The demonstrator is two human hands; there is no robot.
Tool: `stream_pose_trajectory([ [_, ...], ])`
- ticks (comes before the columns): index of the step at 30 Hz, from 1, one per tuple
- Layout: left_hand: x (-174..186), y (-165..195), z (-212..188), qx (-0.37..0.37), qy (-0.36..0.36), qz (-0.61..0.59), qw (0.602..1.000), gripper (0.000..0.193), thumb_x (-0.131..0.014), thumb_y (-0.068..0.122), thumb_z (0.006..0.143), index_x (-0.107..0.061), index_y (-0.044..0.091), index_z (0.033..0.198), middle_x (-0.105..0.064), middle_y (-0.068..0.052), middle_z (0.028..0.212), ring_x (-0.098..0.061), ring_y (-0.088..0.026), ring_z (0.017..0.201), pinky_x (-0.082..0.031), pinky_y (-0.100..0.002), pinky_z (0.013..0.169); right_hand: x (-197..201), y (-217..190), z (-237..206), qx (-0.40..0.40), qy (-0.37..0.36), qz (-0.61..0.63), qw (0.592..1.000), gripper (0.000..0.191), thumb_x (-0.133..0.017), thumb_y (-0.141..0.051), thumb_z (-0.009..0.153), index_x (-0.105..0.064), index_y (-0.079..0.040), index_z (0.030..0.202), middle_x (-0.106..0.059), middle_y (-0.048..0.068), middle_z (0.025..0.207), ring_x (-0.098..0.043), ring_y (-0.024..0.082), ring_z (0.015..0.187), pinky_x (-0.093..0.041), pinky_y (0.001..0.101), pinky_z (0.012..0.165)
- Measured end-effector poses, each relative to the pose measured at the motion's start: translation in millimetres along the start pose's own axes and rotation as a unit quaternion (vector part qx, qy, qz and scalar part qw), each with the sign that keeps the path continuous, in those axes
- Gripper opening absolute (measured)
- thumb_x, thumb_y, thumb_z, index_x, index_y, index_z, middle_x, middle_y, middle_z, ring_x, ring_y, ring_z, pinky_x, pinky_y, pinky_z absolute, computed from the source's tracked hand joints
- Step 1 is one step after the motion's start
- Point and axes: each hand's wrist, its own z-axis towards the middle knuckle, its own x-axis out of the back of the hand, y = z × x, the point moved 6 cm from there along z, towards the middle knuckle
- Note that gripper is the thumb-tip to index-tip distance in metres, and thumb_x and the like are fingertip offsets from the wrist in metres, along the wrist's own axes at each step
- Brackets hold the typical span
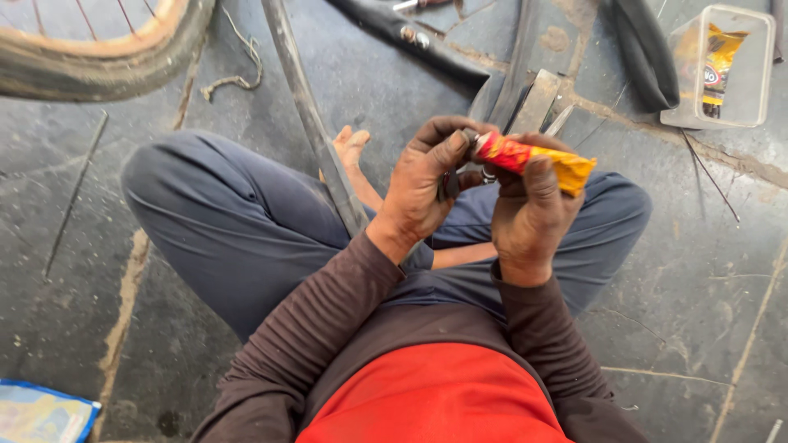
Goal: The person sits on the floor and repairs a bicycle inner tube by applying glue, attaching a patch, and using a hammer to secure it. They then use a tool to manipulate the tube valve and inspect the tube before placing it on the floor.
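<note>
Both grips are closed around one small thing in front of my chest. Right hand wraps around a red and yellow tube, fingers pressed on its body, the crimped yellow end sticking out to the right past the knuckles. Left hand curls at the tube's neck, thumb and forefinger pinching the cap end; I cannot tell whether the cap itself is on or off, as the fingers cover it. The two hands touch each other at the fingertips.

Below them I see my crossed legs in dark blue trousers on a grey stone floor, with a bare foot showing just beyond the left hand. A long dark strip of rubber runs from my lap diagonally up and away, passing beside the foot.

At my near left a flat blue-edged packet lies on the floor, cut by the frame.

Farther off, at the upper left, sits a bicycle wheel with its tyre and spokes. At the upper right stands a clear plastic box, open on top, with a yellow and red packet upright inside it. A black rubber tube lies just beside the box.
</note>
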Motion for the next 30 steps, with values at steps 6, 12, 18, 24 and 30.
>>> stream_pose_trajectory([
  [6,21,5,4,-0.018,0.081,0.128,0.988,0.018,-0.071,0.015,0.101,-0.065,0.003,0.113,-0.071,-0.009,0.107,-0.068,-0.014,0.089,-0.057,-0.027,0.07,10,19,-3,-0.004,-0.003,-0.026,1.0,0.032,-0.074,-0.016,0.102,-0.064,0.006,0.124,-0.07,0.013,0.116,-0.068,0.02,0.107,-0.056,0.0336,0.102],
  [12,13,11,3,0.012,0.039,0.078,0.996,0.022,-0.065,0.013,0.091,-0.066,0.006,0.112,-0.072,-0.008,0.12,-0.07,-0.014,0.096,-0.057,-0.026,0.064,20,38,3,0.005,0.023,0.028,0.999,0.028,-0.071,-0.013,0.1,-0.065,0.006,0.119,-0.071,0.014,0.112,-0.069,0.02,0.102,-0.056,0.033,0.095],
  [18,8,16,4,-0.017,-0.05,0.004,0.999,0.021,-0.065,0.02,0.102,-0.064,0.007,0.119,-0.068,-0.013,0.124,-0.068,-0.017,0.103,-0.056,-0.025,0.07,22,61,3,-0.011,-0.003,0.053,0.999,0.029,-0.071,-0.014,0.098,-0.067,0.006,0.118,-0.072,0.016,0.109,-0.072,0.023,0.098,-0.058,0.0351,0.09],
  [24,18,9,12,0.018,-0.001,0.049,0.999,0.023,-0.066,0.017,0.095,-0.066,0.009,0.116,-0.071,-0.007,0.122,-0.068,-0.014,0.1,-0.055,-0.023,0.067,25,62,4,0.012,0.002,0.098,0.995,0.03,-0.07,-0.014,0.098,-0.065,0.005,0.121,-0.072,0.015,0.114,-0.071,0.023,0.102,-0.058,0.036,0.094],
  [30,-3,3,19,0.019,-0.073,0.003,0.997,0.024,-0.063,0.021,0.105,-0.066,0.002,0.119,-0.07,-0.009,0.113,-0.069,-0.016,0.098,-0.058,-0.025,0.067,23,49,10,0.024,-0.004,0.114,0.993,0.031,-0.069,-0.016,0.099,-0.065,0.005,0.122,-0.072,0.017,0.114,-0.072,0.025,0.103,-0.058,0.0367,0.094],
])
